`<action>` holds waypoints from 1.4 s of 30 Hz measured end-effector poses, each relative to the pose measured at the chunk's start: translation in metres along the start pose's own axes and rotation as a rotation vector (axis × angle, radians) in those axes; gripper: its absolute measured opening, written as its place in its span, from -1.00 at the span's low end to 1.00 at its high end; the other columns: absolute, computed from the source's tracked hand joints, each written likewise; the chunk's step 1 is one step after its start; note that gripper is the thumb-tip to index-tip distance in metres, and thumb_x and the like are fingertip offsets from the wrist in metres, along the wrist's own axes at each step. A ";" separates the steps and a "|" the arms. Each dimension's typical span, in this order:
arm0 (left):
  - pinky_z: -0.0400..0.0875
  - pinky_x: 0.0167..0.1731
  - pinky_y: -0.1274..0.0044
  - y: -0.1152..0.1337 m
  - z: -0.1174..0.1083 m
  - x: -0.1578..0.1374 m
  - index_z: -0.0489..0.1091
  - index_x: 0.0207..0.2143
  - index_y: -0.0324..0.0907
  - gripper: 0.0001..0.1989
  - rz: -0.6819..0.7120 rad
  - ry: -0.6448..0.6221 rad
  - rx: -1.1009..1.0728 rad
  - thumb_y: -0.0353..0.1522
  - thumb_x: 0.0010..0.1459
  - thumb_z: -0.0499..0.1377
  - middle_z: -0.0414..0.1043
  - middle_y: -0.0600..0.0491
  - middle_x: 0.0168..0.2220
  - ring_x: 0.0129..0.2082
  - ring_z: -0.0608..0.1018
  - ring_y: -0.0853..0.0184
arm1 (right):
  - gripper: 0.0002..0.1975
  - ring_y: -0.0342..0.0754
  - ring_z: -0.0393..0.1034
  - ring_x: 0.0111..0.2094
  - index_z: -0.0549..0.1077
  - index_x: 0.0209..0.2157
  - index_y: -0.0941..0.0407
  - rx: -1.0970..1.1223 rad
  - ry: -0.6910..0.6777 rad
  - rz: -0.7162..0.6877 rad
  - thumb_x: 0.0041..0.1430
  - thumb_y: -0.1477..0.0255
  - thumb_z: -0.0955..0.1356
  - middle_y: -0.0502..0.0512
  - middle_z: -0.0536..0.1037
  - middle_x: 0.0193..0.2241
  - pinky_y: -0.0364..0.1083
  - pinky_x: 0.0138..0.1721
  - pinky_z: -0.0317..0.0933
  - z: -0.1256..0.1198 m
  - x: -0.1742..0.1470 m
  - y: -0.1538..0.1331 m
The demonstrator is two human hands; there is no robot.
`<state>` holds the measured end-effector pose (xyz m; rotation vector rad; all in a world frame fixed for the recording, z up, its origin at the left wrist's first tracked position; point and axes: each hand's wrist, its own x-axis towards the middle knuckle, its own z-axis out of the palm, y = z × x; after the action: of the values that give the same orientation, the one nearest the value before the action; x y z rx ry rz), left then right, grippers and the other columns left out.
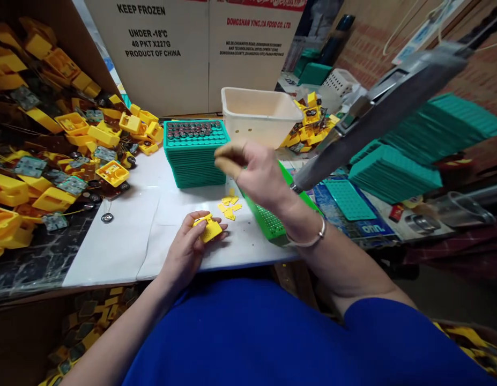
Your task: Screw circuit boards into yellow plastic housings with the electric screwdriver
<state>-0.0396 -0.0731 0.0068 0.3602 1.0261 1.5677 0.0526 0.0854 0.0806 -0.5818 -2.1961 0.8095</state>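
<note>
My left hand [186, 241] is closed around a yellow plastic cover [209, 229] dotted with small holes, held low over the white work surface [127, 244]. Raised in front of me, my right hand [258, 171] has its fingers curled together, slightly blurred, with tan coverings on the fingertips. Whatever those fingers hold, if anything, is hidden. Just left of them stands a stack of green trays [199, 161], the top one partly filled with small round dark parts [192, 128]. Small flat yellow pieces [230, 206] lie between my hands. A green perforated basket [272, 222] sits under my right wrist.
Yellow housings with circuit boards [71, 155] are heaped on the left. A white bin [260, 110] stands behind the trays. An electric screwdriver [369, 112] slants in from the upper right, its tip near my right wrist. More green trays [397, 171] are stacked at right.
</note>
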 end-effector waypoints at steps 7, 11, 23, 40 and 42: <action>0.55 -0.23 0.30 -0.001 -0.005 0.001 0.31 -0.22 -0.19 -0.81 -0.014 -0.039 0.025 -0.41 0.06 0.17 0.58 -0.02 -0.34 -0.30 0.64 0.19 | -0.75 0.05 0.40 -0.13 0.56 -0.17 0.20 -0.575 -0.059 0.097 0.24 0.47 0.28 0.23 0.55 -0.22 0.08 -0.03 0.25 -0.005 0.091 0.033; 0.53 -0.16 0.29 -0.003 -0.007 0.002 0.32 -0.21 -0.17 -0.79 0.012 -0.045 0.015 -0.41 0.05 0.19 0.56 0.01 -0.30 -0.25 0.63 0.21 | -0.80 0.09 0.40 -0.13 0.55 -0.20 0.25 -0.687 -0.099 0.133 0.17 0.53 0.32 0.25 0.53 -0.27 0.12 -0.05 0.25 0.001 0.113 0.044; 0.34 0.09 0.26 -0.014 -0.012 0.002 0.21 -0.03 -0.05 -0.50 0.166 -0.077 0.091 -0.50 -0.05 0.20 0.40 0.06 -0.10 -0.03 0.50 0.24 | -0.95 -0.21 0.32 -0.44 0.41 -0.31 0.19 0.032 -0.259 0.022 0.17 0.52 0.32 -0.02 0.48 -0.45 -0.16 -0.35 0.26 0.008 -0.023 -0.012; 0.28 0.09 0.09 0.054 -0.059 0.022 0.27 0.13 -0.20 -0.55 0.580 0.081 1.466 -0.36 0.17 0.06 0.33 -0.20 0.06 0.06 0.39 -0.01 | -0.71 -0.09 0.31 -0.27 0.53 -0.20 0.24 -0.496 -0.764 0.030 0.35 0.35 0.25 0.20 0.51 -0.24 -0.11 -0.25 0.06 0.038 -0.038 0.008; 0.31 0.09 0.13 0.056 -0.062 0.015 0.25 0.12 -0.11 -0.53 0.471 0.157 1.036 -0.34 0.12 0.15 0.38 -0.10 0.03 0.00 0.46 0.08 | -0.72 -0.11 0.30 -0.29 0.51 -0.18 0.22 -0.510 -0.755 -0.001 0.36 0.37 0.23 0.19 0.51 -0.23 -0.11 -0.29 0.02 0.039 -0.034 0.006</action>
<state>-0.1247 -0.0816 0.0100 1.2687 1.9424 1.3437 0.0464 0.0541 0.0389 -0.5676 -3.1424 0.4988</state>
